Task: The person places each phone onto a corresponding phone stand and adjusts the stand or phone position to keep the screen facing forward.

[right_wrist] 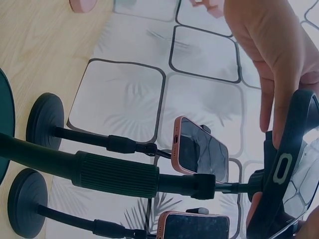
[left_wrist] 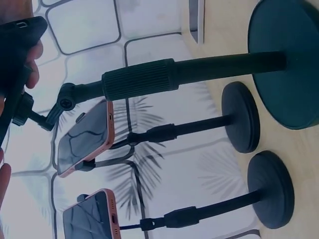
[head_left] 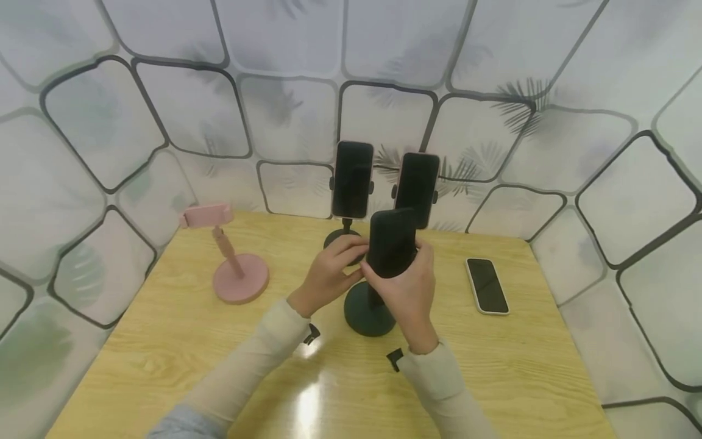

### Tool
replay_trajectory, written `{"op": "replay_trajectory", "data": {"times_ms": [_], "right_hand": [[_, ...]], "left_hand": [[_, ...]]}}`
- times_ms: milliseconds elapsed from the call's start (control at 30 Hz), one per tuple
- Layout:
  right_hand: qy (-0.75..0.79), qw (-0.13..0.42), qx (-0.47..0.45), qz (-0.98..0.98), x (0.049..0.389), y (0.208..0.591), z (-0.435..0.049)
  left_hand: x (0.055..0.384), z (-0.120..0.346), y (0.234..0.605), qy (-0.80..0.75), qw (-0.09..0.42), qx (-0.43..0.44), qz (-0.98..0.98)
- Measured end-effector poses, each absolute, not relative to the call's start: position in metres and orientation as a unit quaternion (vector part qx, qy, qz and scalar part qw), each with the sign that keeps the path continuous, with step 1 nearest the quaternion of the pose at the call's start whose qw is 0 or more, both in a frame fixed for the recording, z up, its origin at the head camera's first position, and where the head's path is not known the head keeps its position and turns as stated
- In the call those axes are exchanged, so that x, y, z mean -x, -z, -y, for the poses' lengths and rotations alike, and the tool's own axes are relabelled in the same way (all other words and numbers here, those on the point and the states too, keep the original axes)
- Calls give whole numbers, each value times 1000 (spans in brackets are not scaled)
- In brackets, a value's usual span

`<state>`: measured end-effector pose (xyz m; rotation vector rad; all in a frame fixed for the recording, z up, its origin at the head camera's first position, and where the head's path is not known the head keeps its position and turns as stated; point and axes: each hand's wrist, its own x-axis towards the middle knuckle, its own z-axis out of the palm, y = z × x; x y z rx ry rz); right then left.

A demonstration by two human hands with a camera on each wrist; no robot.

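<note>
At the far left of the bench [head_left: 164, 341], a pink phone stand [head_left: 225, 247] is standing on its round base, its holder carrying nothing. Next along, the left hand [head_left: 330, 268] is reaching in from a pale sleeve [head_left: 241, 375], its fingers pinching the black phone [head_left: 392, 244] at its left edge. Behind that hand, a pink-edged phone [head_left: 353, 180] is standing upright in the side grips of a slim black stand [left_wrist: 182, 217]. In the middle, a dark green stand [left_wrist: 139, 79] with a ribbed collar is rising from its round base, its bent joint [left_wrist: 66, 97] pointing up to the back of the black phone. That phone is sitting above the green stand, between both hands, its dark face turning toward the head view; whether the holder is clamping it, I cannot tell. The right hand [head_left: 408, 289] is gripping its lower right side, with the thumb lying along the bottom edge and the fingers wrapping behind. Just beyond, a second pink-edged phone [head_left: 418, 189] is leaning slightly on another black stand [left_wrist: 162, 131], the black phone hiding its lower corner. At the right, a white-edged phone [head_left: 487, 286] is lying flat on the bench, well apart from both hands. A patterned cloth or wall [head_left: 290, 122] is rising behind everything.
</note>
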<state>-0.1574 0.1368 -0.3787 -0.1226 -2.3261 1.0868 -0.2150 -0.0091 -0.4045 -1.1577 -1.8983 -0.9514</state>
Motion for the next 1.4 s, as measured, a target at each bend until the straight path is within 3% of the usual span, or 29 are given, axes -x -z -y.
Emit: {"op": "replay_trajectory", "data": {"times_ms": [200, 633, 867, 1400], "right_hand": [[-406, 274, 53, 870, 158, 379, -136], [-380, 293, 47, 876, 160, 382, -138], [-369, 321, 35, 872, 162, 385, -139], [-476, 262, 52, 838, 166, 390, -139]], "left_hand": [[215, 10, 399, 363, 367, 447, 731], [218, 19, 389, 421, 298, 472, 715], [218, 22, 386, 439, 290, 482, 701], [217, 26, 385, 441, 287, 482, 701]]}}
